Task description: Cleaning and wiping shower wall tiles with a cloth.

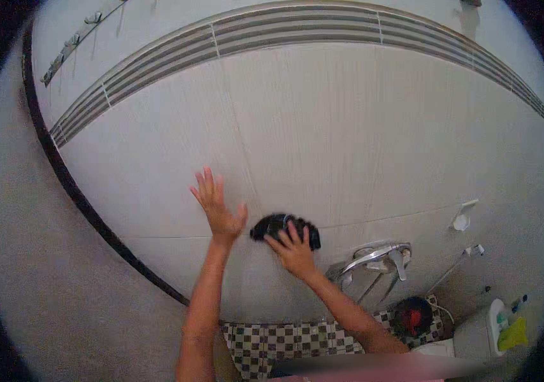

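Observation:
My right hand [295, 252] lies over a black item [285, 231], perhaps a cloth or brush, against the pale tiled wall [310, 143]. Its fingers are spread on the item and blurred; whether they grip it cannot be told. Left of it, my left hand [218, 210] is raised in front of the wall with its fingers apart and nothing in it. Whether the left palm touches the tiles is not plain. To the right of my right hand, a chrome shower mixer tap [379, 258] is fixed to the wall.
A white holder [462, 220] is mounted right of the tap. Below are a checkered floor [296, 339], a dark bucket [413, 316] with something red, and a toilet cistern [477, 329] bearing a yellow-green cloth [512, 334]. A dark edge strip [85, 210] runs down the left.

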Tool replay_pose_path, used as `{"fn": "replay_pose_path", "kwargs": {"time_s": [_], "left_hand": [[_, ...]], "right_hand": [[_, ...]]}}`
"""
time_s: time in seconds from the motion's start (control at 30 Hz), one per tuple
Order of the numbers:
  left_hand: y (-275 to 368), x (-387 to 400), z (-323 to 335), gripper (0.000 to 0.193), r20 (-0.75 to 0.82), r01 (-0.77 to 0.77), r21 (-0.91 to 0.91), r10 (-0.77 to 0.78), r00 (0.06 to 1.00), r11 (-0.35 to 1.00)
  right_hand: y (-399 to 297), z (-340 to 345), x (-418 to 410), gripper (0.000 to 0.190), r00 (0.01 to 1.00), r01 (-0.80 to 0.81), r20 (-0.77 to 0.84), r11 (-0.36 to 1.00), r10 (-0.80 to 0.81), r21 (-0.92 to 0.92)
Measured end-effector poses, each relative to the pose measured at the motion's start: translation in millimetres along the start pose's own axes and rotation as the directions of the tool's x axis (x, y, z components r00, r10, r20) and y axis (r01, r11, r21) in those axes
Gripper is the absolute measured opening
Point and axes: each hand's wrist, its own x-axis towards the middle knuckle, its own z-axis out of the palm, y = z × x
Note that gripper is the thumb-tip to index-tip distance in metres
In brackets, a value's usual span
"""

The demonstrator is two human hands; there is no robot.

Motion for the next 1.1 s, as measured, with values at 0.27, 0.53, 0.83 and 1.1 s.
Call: {"fn": "replay_pose_path", "kwargs": {"time_s": [0.27, 0.53, 0.83, 1.1], "left_hand": [[28, -184, -14, 0.056, 0.139, 0.214, -0.148, -0.194, 0.971, 0.966], [6, -319, 16, 0.046, 0.002, 0.239, -0.170, -0.243, 0.970, 0.956], [25, -440, 47, 0.042, -0.085, 0.020, -0.249, -0.042, 0.996, 0.968], [87, -469, 74, 0.057, 0.317, 0.089, -0.624, 0.147, 0.937, 0.776]], "right_hand": [[33, -4, -16, 0.040, 0.887, -0.261, -0.382, 0.964, 0.261, 0.054], [16, 54, -27, 0.038, 0.774, -0.314, -0.585, 0.949, 0.244, -0.019], [-2, 232, -221, 0.044, 0.882, -0.080, -0.471, 0.977, -0.024, -0.200], [4, 290, -249, 0.044, 0.820, -0.071, -0.573, 0.993, 0.004, -0.095]]}}
